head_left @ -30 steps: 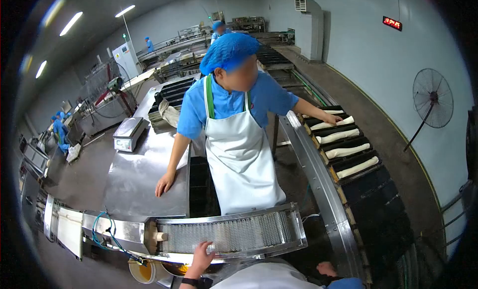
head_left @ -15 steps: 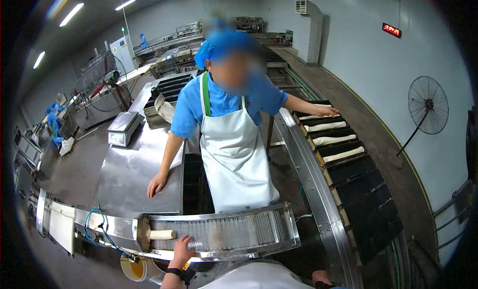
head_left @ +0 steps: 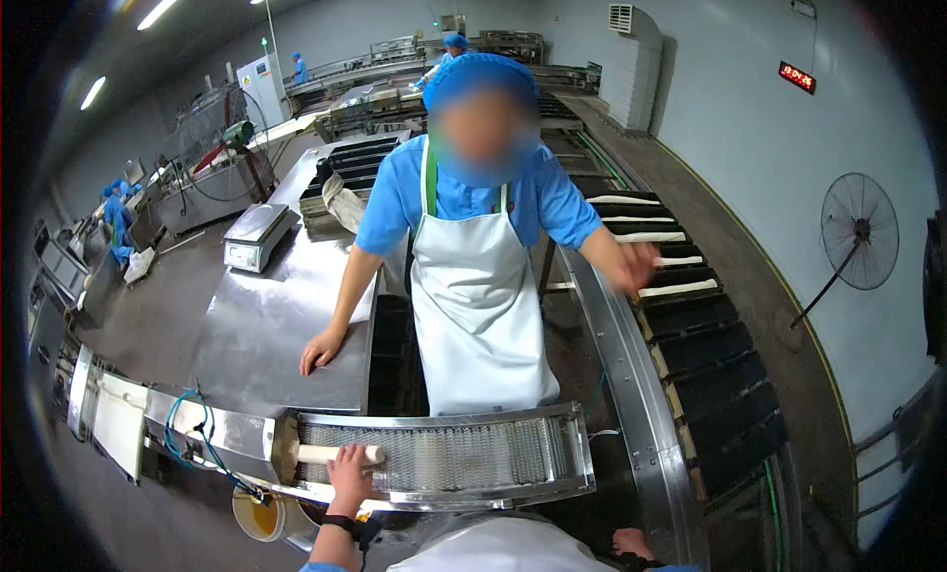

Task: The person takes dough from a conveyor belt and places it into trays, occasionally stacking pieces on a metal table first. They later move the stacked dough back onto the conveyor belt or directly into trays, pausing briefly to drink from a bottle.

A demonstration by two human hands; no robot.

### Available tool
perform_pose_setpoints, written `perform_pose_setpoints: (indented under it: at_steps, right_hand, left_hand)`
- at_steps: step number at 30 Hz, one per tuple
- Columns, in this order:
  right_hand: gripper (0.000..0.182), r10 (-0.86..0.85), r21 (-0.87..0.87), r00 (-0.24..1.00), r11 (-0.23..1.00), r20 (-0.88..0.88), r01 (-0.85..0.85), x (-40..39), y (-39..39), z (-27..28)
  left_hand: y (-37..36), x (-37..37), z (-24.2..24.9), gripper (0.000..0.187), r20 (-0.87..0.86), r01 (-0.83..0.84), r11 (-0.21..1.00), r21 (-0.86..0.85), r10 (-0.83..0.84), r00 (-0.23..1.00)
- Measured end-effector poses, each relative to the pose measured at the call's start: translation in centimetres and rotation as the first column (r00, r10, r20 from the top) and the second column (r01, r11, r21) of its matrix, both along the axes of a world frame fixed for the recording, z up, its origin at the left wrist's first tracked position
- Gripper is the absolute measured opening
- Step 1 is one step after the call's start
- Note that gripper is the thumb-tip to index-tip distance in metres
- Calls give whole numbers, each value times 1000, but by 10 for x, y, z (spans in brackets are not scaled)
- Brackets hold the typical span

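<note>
A pale dough roll (head_left: 314, 455) lies along the metal mesh conveyor (head_left: 464, 459), coming out of the housing at its left end. My left hand (head_left: 349, 478) reaches over the conveyor's near rim. Its fingers are laid on the roll near the free end, apart and not visibly wrapped round it. A dark band circles my left wrist. My right hand (head_left: 631, 543) is low at the bottom edge, beside my white apron (head_left: 493, 545) and away from the dough. Its fingers are too small and tucked to make out.
Across the conveyor stands a co-worker (head_left: 483, 276) in a white apron, one hand on the steel table (head_left: 286, 345). Black trays (head_left: 725, 385), some holding dough strips, line the right-hand rail (head_left: 631, 414). A scale (head_left: 258, 239), bucket (head_left: 258, 518) and fan (head_left: 858, 232) stand around.
The dough roll extends farther right out of the housing. My left hand has moved slightly left and up onto it. The co-worker's hand over the trays has drawn back toward their body.
</note>
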State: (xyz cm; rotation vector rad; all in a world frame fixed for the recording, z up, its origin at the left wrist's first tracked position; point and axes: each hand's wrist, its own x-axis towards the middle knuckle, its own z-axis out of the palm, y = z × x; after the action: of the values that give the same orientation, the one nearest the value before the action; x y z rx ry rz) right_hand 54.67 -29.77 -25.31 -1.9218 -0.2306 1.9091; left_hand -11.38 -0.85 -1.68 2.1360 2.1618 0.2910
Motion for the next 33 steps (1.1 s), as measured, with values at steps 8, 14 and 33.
perform_pose_setpoints:
  at_steps: [8, 14, 33]
  right_hand:
    - [36, 837, 279, 491, 425, 243, -861, 34, -28, -76]
    - [36, 515, 276, 824, 777, 237, -565, -11, -50, -51]
    - [32, -122, -41, 991, 992, -57, 120, -15, 8, 54]
  left_hand:
    - [29, 11, 18, 47, -35, 80, 975, -207, -89, 995]
    - [22, 51, 13, 47, 63, 231, 963, -137, -225, 972]
    - [1, 63, 4, 51, 243, 462, 887, -8, -446, 861]
